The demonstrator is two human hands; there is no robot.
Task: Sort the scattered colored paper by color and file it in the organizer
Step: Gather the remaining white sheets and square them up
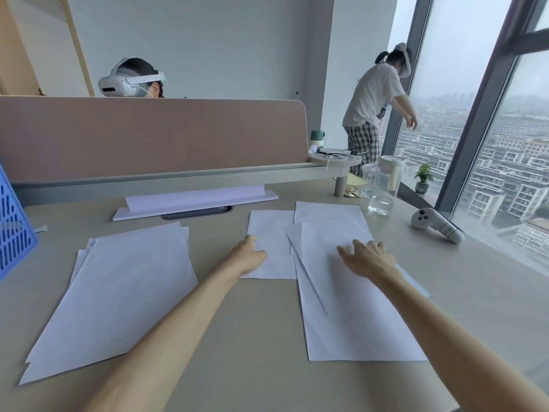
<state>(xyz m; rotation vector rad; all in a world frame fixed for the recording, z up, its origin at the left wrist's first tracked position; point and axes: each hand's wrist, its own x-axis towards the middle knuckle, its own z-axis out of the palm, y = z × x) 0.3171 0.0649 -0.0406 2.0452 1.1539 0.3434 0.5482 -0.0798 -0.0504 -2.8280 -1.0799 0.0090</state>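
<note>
Head view: the paper lies in three groups on the surface point(252, 337), all of it looking pale white-lilac. A loose pile of sheets point(118, 292) sits fanned on the left. A single smaller sheet point(276, 233) lies in the middle. Overlapping large sheets point(350, 316) lie on the right, with one more sheet point(326, 214) peeking out behind them.

The left hand point(249, 254) is at the left edge of the smaller sheet with its fingers curled; I cannot tell whether it pinches the sheet. The right hand point(368, 257) rests on the overlapping sheets, fingers spread and flat.

The blue organizer point(12, 233) stands at the far left edge, well apart from both hands. Behind the paper is a white stand point(193, 200) below a pinkish divider panel point(148, 138). To the right are a clear jug point(383, 188), a white controller point(436, 226) and a small potted plant point(423, 178) by the window.
</note>
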